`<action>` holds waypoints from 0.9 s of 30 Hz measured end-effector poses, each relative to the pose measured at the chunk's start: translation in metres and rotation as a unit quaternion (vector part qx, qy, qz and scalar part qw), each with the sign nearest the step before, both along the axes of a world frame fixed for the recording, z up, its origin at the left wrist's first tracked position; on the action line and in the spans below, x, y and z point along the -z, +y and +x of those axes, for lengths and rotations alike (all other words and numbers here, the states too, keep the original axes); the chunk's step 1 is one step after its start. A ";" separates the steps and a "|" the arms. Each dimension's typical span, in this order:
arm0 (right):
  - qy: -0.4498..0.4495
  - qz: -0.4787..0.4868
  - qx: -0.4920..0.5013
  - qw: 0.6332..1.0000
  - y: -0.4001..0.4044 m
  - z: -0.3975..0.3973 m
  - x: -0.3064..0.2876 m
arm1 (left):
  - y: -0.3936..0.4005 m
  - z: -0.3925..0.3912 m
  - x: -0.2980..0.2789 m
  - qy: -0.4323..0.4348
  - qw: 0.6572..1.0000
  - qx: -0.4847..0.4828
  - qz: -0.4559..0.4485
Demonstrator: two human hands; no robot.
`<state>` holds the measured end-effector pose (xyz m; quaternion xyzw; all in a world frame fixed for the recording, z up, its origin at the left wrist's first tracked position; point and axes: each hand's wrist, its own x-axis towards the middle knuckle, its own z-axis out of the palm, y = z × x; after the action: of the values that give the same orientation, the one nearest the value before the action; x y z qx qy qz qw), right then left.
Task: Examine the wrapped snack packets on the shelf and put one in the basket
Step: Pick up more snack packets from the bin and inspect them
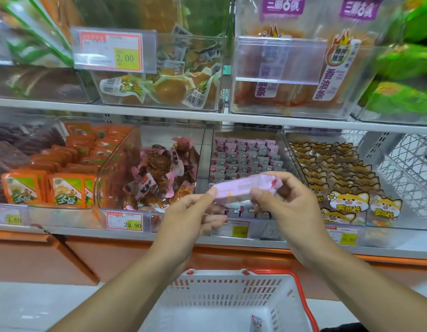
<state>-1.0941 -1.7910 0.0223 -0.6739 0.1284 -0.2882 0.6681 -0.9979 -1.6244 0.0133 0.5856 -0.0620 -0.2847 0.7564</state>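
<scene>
Basket (231,291) below; left hand (190,219), right hand (289,207) pinch pink packet (241,188) (blurred).

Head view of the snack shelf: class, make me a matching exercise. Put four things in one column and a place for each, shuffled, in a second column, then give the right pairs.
Things
1. pink packet
2. basket
3. orange packets
4. cat packets

Places
A. bin at the right of the lower shelf
B. held between the left hand and the right hand
C. bin at the left of the lower shelf
D. below the hands, in front of the shelf

Pairs: 1-B, 2-D, 3-C, 4-A
</scene>
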 end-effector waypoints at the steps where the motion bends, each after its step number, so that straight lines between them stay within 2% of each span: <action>1: 0.004 0.003 0.041 0.999 -0.001 0.005 -0.001 | -0.002 -0.001 0.000 -0.027 1.000 0.001 0.008; 3: 0.022 -0.005 0.102 0.995 -0.005 0.018 -0.002 | -0.005 -0.003 0.001 -0.117 0.991 0.010 0.060; 4: 0.033 -0.012 0.121 0.992 -0.008 0.026 -0.002 | -0.006 -0.004 0.003 -0.191 0.975 0.016 0.109; 5: 0.041 -0.016 0.135 0.990 -0.011 0.035 -0.002 | -0.005 -0.005 0.005 -0.275 0.946 0.023 0.170; 7: 0.054 -0.022 0.169 0.984 -0.018 0.056 -0.001 | -0.004 -0.008 0.009 -0.416 0.866 0.054 0.274; 8: 0.060 -0.029 0.186 0.980 -0.022 0.068 -0.001 | -0.004 -0.010 0.011 -0.459 0.831 0.078 0.303; 10: 0.063 -0.067 0.200 0.975 -0.029 0.091 -0.002 | -0.005 -0.011 0.014 -0.486 0.799 0.115 0.333; 12: 0.066 -0.135 0.190 0.970 -0.038 0.115 -0.001 | -0.006 -0.010 0.017 -0.494 0.792 0.123 0.337; 15: 0.130 -0.232 0.169 0.949 -0.047 0.144 -0.004 | -0.007 -0.008 0.018 -0.499 0.790 0.121 0.335; 20: 0.166 -0.333 0.073 0.925 -0.056 0.172 -0.003 | -0.006 -0.006 0.018 -0.513 0.779 0.135 0.335; 23: 0.146 -0.353 0.074 0.921 -0.059 0.182 -0.006 | -0.007 -0.005 0.018 -0.517 0.779 0.136 0.329; 27: 0.091 -0.322 0.110 0.936 -0.063 0.192 -0.008 | -0.007 -0.005 0.017 -0.516 0.780 0.140 0.324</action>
<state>-0.9023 -1.8543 0.0306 -0.8581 0.1625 -0.3230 0.3645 -1.0030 -1.6314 -0.0042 0.8401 -0.4288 -0.0458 0.3289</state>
